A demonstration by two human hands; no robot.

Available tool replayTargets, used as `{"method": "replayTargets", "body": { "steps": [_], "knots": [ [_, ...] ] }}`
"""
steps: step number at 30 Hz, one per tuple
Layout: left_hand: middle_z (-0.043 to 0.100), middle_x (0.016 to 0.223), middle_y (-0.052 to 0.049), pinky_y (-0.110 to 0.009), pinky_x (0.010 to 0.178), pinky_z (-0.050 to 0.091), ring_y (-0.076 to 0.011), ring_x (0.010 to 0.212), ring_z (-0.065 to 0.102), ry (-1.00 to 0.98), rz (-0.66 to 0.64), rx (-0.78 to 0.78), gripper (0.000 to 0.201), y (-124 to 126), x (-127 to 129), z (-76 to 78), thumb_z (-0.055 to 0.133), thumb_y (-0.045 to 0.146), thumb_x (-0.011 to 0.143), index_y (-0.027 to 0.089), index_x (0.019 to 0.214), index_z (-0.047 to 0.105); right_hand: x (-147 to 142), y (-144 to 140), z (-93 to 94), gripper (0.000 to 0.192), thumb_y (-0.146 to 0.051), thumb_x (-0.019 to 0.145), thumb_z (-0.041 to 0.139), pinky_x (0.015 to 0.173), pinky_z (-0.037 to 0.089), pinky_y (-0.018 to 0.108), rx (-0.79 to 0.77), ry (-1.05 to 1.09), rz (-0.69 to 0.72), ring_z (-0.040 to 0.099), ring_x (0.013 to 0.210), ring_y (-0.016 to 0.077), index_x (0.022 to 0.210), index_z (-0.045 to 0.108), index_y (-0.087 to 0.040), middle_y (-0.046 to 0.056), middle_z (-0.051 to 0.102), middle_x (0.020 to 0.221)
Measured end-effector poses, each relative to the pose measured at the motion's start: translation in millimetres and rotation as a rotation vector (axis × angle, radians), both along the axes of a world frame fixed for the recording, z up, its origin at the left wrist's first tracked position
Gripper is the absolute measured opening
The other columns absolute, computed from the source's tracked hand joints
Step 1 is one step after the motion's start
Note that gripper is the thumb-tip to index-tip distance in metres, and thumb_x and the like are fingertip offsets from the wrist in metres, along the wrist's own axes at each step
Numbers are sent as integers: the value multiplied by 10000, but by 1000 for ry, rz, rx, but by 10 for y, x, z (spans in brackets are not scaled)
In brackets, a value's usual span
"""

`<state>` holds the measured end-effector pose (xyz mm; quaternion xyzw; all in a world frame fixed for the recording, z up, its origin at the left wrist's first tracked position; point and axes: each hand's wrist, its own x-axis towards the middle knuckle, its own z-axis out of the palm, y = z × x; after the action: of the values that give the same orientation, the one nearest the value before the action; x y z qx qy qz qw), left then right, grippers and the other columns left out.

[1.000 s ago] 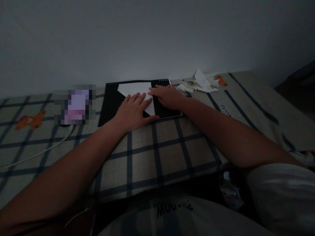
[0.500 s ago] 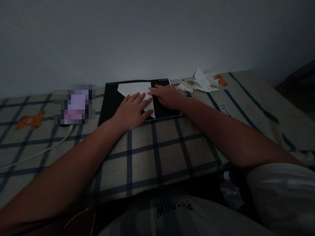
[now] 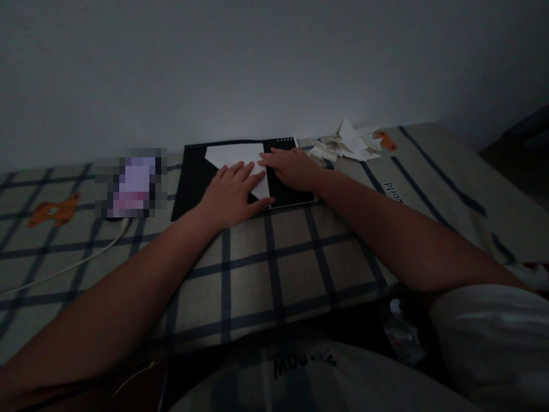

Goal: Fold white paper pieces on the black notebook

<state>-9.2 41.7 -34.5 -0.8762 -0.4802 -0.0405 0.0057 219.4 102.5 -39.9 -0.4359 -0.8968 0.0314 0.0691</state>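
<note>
A folded sheet of white paper (image 3: 240, 154) lies on a black notebook (image 3: 189, 183), its left corner cut off at a slant. My left hand (image 3: 231, 194) rests flat across the paper's lower part, fingers spread and the thumb reaching its lower right tip. From the right, my right hand (image 3: 294, 169) lies on the notebook with its fingers stretched out. Its fingertips touch the paper's right edge. Part of the paper is hidden under my left hand.
Beyond my right hand lies a pile of folded white paper pieces (image 3: 347, 143). On the left is a blurred-out phone (image 3: 132, 186) with a white cable (image 3: 94, 252). A checked cloth (image 3: 249, 257) covers the table, which stands against a wall (image 3: 240, 68). Below its edge is a plastic bottle (image 3: 403, 335).
My left thumb has stretched out to the right, further over the paper's lower tip. The paper, the notebook and my right hand look almost unmoved.
</note>
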Motion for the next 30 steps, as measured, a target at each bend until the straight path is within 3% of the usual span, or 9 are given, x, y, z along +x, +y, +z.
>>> {"method": "replayTargets", "body": {
  "steps": [4,8,11,15,25,30],
  "knots": [
    [468,1844,-165,-665,1411,277,-451,1722,386,12,5,3,783,-10,10,11,546,723,1106,218,1703,591,-8,-11,-4,668,-146,1085,369,1312,449,564,-2,0,-32,473,1697,290,1704,568,-298,35,514,1832],
    [436,1858,-189,-647,1418,273,-445,1733,375,50,16,3,801,-22,22,27,542,715,1114,181,1710,580,-11,-5,-30,641,-115,1068,391,1312,439,524,11,76,-40,537,1641,294,1685,557,-170,137,565,1786],
    [445,1855,-177,-640,1418,282,-431,1732,385,49,19,14,798,-27,27,24,540,716,1113,197,1718,574,0,22,-62,561,-126,1037,458,1260,476,471,38,145,-48,653,1490,315,1572,625,-86,210,695,1621],
    [468,1843,-169,-635,1412,298,-427,1726,398,32,26,32,793,-30,27,8,553,709,1110,209,1725,569,17,62,-114,441,-136,1033,472,1205,511,458,63,200,-58,689,1377,325,1395,722,-110,203,765,1475],
    [455,1851,-170,-659,1414,294,-431,1726,394,28,20,19,810,-14,7,-6,546,731,1107,208,1725,565,-10,-16,-32,417,-100,1061,514,1263,491,460,118,218,-12,675,1403,308,1365,800,-97,166,788,1465],
    [461,1843,-189,-672,1409,305,-446,1721,399,29,9,26,823,-20,16,1,528,727,1108,185,1726,564,-58,-2,-110,460,-114,1057,516,1263,526,494,111,193,91,696,1449,307,1414,806,-96,166,767,1546]
  ]
}}
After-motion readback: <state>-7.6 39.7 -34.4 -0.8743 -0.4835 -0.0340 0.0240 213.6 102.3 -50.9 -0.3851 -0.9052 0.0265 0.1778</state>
